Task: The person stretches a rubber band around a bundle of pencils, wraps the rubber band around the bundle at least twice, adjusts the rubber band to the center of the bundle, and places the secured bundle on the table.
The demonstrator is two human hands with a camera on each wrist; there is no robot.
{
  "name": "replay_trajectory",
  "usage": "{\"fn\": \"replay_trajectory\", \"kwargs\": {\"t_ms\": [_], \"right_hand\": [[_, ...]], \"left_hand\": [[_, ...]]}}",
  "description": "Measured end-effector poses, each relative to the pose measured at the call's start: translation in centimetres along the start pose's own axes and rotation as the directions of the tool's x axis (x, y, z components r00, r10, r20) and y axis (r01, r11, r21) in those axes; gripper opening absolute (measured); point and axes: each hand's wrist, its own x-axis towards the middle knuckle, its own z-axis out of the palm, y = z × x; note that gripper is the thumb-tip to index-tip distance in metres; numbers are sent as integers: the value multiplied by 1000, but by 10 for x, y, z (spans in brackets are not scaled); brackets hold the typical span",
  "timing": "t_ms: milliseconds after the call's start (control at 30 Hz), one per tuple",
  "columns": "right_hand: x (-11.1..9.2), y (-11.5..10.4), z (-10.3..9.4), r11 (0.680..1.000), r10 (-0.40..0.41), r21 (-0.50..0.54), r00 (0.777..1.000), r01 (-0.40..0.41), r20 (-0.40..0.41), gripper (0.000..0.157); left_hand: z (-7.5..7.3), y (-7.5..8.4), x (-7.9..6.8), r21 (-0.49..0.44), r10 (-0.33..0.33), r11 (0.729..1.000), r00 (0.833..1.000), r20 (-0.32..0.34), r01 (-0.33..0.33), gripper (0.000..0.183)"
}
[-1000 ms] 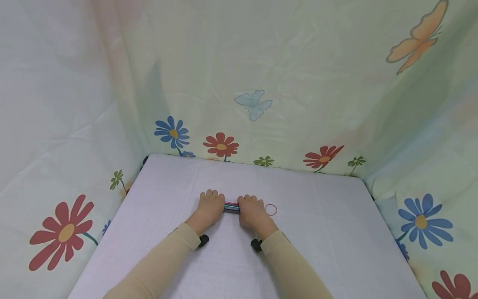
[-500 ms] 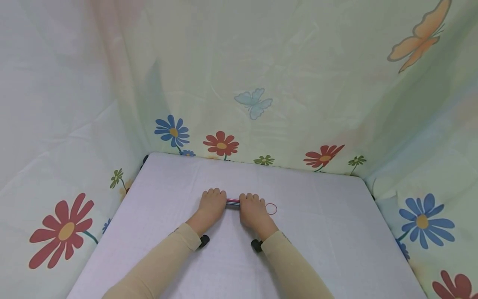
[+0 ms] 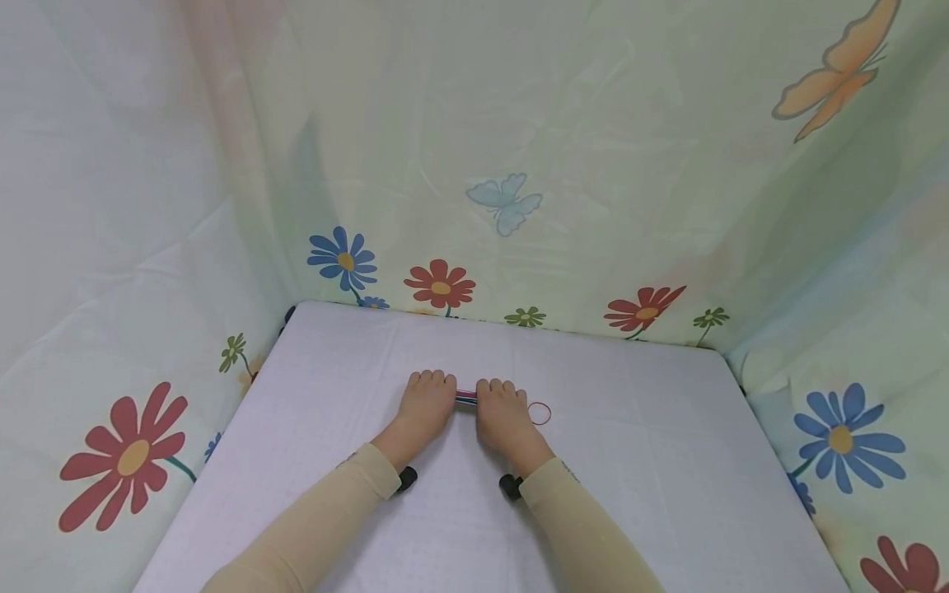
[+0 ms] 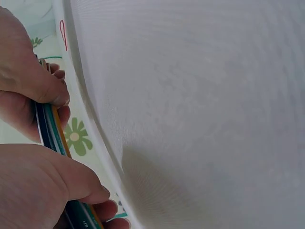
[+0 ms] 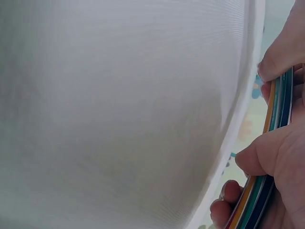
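Note:
Several slim coloured pencils (image 3: 466, 398), in a bundle, lie crosswise between my two hands above the table. In the wrist views the pencils (image 4: 53, 128) show dark blue, teal and orange sides, and look slightly bowed. My left hand (image 3: 428, 405) grips one end, thumb on the near side and fingers curled round the far side. The other end is gripped the same way by my right hand (image 3: 504, 416). Only a short stretch of the bundle shows between the hands; its ends are hidden. A thin red rubber band (image 3: 539, 413) lies just right of the right hand.
A white cloth covers the table (image 3: 630, 461). Behind it and at both sides hangs a pale curtain (image 3: 593, 165) printed with flowers and butterflies. Small black devices (image 3: 510, 486) sit under the wrists.
My left hand has shifted a little right and away from me, narrowing the gap between the hands. The bundle has risen slightly in view. The rubber band stays put.

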Motion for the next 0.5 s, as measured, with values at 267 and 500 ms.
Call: {"fn": "replay_trajectory", "kwargs": {"t_ms": [267,500], "right_hand": [[-1,-1,-3,1000,-4,4,998,4,-55,14],[-2,-3,-5,1000,1,22,998,0,-67,13]], "left_hand": [[-4,3,-3,4,-12,1000,999,-30,12,23],[-1,5,-4,-4,-19,1000,998,-68,19,20]]}}
